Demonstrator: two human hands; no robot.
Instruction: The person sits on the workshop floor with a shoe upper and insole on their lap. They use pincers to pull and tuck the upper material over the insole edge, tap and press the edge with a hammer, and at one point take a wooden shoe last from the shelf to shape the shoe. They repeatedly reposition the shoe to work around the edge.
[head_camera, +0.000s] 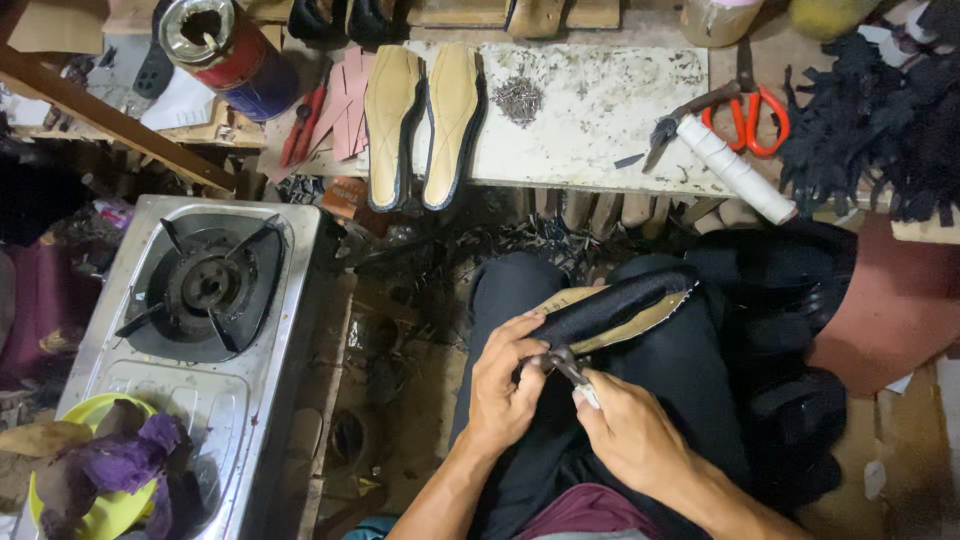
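One black shoe upper (610, 305) resting on our lap: left hand (505, 385) is gripping its heel end, right hand (625, 430) is closing pincers (570, 368) there; edge partly pulled, toe remaining.

The left hand (505, 385) holds a black shoe upper (610, 305) over the lap; the right hand (630, 430) presses pliers (568, 365) against its edge.

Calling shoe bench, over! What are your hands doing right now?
Left hand grips the black shoe upper over the lap. Right hand holds pliers at its edge. Nothing in the way.
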